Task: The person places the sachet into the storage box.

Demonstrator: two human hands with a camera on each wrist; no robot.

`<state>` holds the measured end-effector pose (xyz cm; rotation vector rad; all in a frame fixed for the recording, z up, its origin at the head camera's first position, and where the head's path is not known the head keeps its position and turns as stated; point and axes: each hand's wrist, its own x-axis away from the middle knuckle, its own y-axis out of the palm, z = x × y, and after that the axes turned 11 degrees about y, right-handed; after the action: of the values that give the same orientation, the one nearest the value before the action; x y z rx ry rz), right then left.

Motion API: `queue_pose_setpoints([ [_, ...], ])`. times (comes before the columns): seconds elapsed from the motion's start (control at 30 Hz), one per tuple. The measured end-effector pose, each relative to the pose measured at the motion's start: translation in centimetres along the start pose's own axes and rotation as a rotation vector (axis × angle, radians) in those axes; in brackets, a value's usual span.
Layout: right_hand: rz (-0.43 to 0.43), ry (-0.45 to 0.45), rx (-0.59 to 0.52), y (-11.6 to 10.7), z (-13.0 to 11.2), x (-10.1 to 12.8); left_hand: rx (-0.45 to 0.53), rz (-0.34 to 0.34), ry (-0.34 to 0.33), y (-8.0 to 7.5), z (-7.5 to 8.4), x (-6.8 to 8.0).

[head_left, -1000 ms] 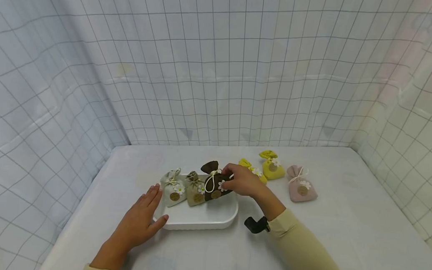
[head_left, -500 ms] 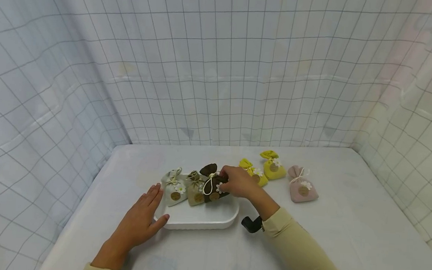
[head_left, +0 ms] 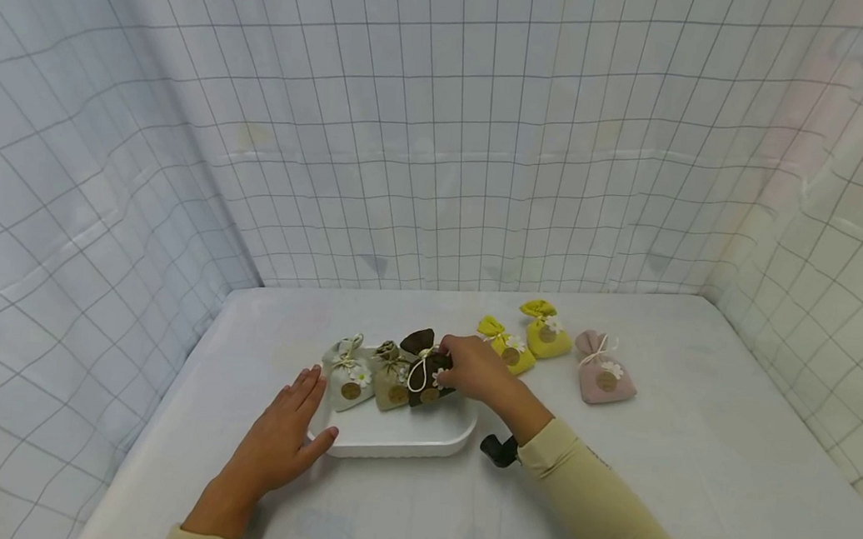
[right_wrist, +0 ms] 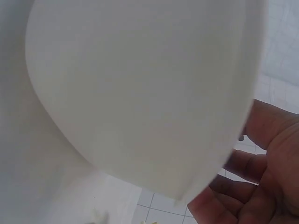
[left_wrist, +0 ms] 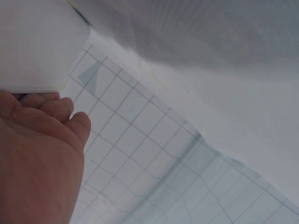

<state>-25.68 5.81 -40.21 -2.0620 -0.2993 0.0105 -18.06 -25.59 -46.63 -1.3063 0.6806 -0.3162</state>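
Dark brown cloth sachet (head_left: 426, 375), plump, gathered at the neck into a ruffled top, tied with a cream cord, trimmed with a small white daisy and a round tan tag. Lying in the white tray (head_left: 397, 438), at its right end, touching the olive sachet (head_left: 392, 377); beige sachet (head_left: 346, 375) at the tray's left end. Gripped by the right hand (head_left: 473, 367), fingers curled round its side. Left hand (head_left: 279, 436) flat and relaxed on the tabletop, fingertips against the tray's left front corner.

From the head view alone: two yellow sachets (head_left: 505, 346) (head_left: 545, 331) and a pink one (head_left: 603, 371), right of the tray on the matte white table (head_left: 688, 471). From the right wrist view: only the tray's smooth, rounded plastic wall (right_wrist: 140, 93) and part of the palm (right_wrist: 261, 186), no sachets. From the left wrist view: the tray's corner (left_wrist: 42, 46) above the fingers (left_wrist: 56, 109), with gridded cloth beyond.
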Motion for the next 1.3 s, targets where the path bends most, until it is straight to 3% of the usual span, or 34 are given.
queue_pose_setpoints([
  [0.37,0.014,0.008,0.004,0.2,0.3,0.4,0.002,0.0,-0.001,0.0,-0.1,0.0],
  [0.67,0.001,-0.019,-0.108,-0.3,0.9,0.6,0.009,-0.005,-0.002,0.1,-0.1,0.0],
  [0.87,0.014,0.01,-0.154,-1.8,1.8,1.1,0.008,-0.001,0.004,0.2,-0.2,0.0],
  [1.17,0.067,0.031,-0.156,-4.0,5.6,1.6,0.01,-0.008,0.006,0.2,-0.1,-0.1],
  [1.3,0.077,0.112,-0.18,-5.0,7.6,1.8,0.005,-0.003,0.007,0.0,0.0,-0.1],
])
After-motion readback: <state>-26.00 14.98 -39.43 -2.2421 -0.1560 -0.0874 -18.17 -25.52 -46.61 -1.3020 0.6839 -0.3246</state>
